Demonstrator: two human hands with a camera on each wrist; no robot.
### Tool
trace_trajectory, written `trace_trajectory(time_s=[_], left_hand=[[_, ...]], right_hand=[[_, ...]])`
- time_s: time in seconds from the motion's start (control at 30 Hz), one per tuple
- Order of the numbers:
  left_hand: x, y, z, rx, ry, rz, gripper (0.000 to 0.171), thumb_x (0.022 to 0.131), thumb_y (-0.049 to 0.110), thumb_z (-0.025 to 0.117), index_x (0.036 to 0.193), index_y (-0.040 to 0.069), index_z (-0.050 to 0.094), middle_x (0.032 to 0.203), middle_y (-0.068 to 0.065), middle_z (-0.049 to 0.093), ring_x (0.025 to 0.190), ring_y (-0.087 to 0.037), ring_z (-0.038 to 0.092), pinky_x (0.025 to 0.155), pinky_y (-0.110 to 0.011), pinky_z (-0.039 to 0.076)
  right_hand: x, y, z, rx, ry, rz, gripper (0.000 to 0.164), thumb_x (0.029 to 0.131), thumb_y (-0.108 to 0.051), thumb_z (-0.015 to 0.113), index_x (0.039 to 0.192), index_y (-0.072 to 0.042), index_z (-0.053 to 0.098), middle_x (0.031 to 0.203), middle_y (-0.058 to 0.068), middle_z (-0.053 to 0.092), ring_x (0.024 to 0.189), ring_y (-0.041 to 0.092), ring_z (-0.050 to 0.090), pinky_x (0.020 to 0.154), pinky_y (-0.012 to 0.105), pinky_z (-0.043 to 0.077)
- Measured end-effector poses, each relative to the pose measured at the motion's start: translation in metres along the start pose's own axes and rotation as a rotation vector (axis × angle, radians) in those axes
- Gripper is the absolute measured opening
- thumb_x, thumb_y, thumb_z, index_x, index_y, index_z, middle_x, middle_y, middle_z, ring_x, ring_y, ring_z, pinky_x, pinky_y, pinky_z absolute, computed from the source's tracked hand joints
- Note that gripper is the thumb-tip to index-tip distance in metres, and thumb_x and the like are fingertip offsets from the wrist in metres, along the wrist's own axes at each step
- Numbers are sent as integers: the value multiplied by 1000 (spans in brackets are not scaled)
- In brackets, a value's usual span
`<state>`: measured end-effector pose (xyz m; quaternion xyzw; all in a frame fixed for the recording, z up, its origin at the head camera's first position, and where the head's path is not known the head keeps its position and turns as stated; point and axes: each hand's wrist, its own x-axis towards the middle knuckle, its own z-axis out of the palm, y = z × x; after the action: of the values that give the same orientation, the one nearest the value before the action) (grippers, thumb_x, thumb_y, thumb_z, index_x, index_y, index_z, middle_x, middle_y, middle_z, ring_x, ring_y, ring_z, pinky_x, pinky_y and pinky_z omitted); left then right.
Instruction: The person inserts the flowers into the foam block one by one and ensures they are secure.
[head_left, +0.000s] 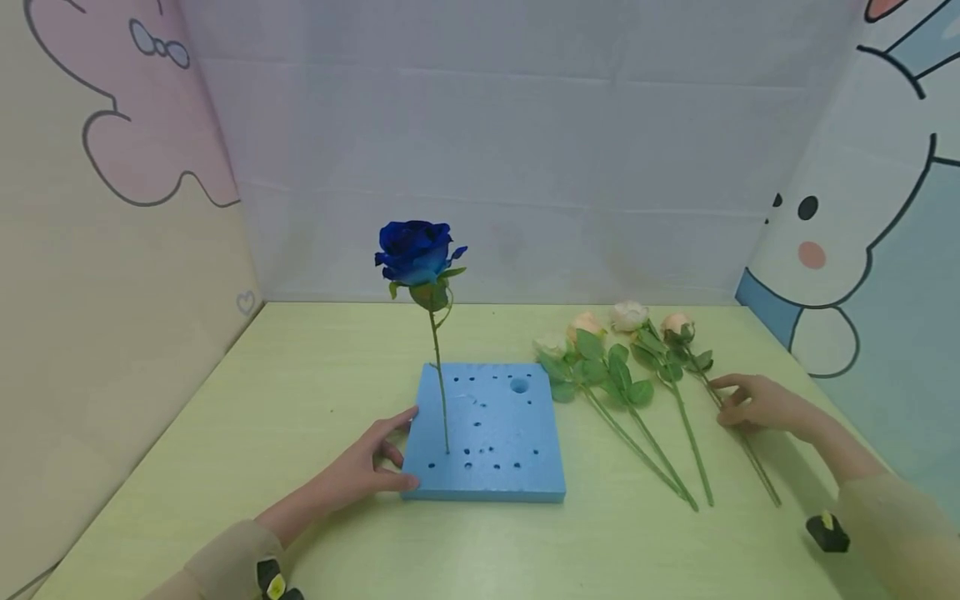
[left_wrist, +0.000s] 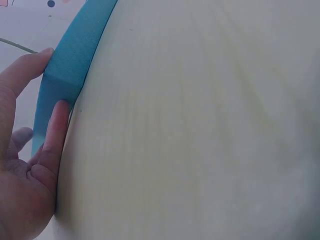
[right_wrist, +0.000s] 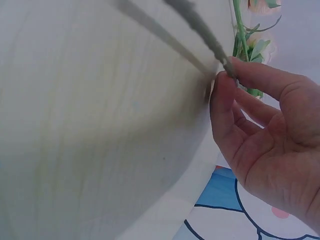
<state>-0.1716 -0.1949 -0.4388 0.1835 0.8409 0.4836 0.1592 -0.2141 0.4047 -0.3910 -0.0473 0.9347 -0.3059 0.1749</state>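
On the table (head_left: 255, 442), our left hand (head_left: 369, 457), unclenched, braced the board (head_left: 517, 437); to its right, our right hand (head_left: 765, 406) pinched the outermost rose (head_left: 678, 327) by its stem (head_left: 757, 464), seemingly a pickup calling for gentle lifting.

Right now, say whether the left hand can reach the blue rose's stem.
Likely yes: the left hand touches the left side of the perforated blue block, near the blue rose, with nothing visible in the way.

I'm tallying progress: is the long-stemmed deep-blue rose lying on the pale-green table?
No, the rose stands in the light-blue rectangular block.
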Motion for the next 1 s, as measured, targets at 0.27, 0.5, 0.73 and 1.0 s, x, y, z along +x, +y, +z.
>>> trace_trajectory(time_s=[0.27, 0.5, 0.73, 1.0], left_hand=[[0, 0, 1, 3, 0, -6, 96, 81, 28, 81, 158, 21, 23, 155, -17, 32, 99, -17, 55, 75, -22, 50], [0, 0, 1, 1, 6, -6, 96, 81, 28, 81, 158, 21, 24, 154, -18, 34, 99, -17, 55, 75, -22, 50], [0, -1, 0, 3, 5, -3, 96, 81, 28, 81, 158, 21, 23, 154, -19, 34, 99, -18, 55, 75, -22, 49], [0, 1, 0, 5, 4, 3, 96, 81, 28, 81, 158, 20, 24, 153, -19, 35, 97, -15, 56, 75, -22, 49]], right_hand=[[0, -8, -3, 92, -26, 63, 68, 91, -15, 67, 142, 17, 35, 95, 8, 69, 86, 13, 64, 74, 35, 58], [-1, -28, -1, 124, 50, -1, 60, 94, -14, 64, 141, 14, 39, 90, 9, 70, 80, 12, 65, 71, 34, 59], [1, -58, 3, 127, 143, -78, 57, 96, -15, 63, 143, 8, 42, 95, 19, 70, 82, 19, 70, 70, 37, 60], [3, -94, 16, 156, 218, -178, 40, 94, -11, 64, 129, 4, 52, 86, 17, 66, 74, 16, 69, 65, 37, 60]])
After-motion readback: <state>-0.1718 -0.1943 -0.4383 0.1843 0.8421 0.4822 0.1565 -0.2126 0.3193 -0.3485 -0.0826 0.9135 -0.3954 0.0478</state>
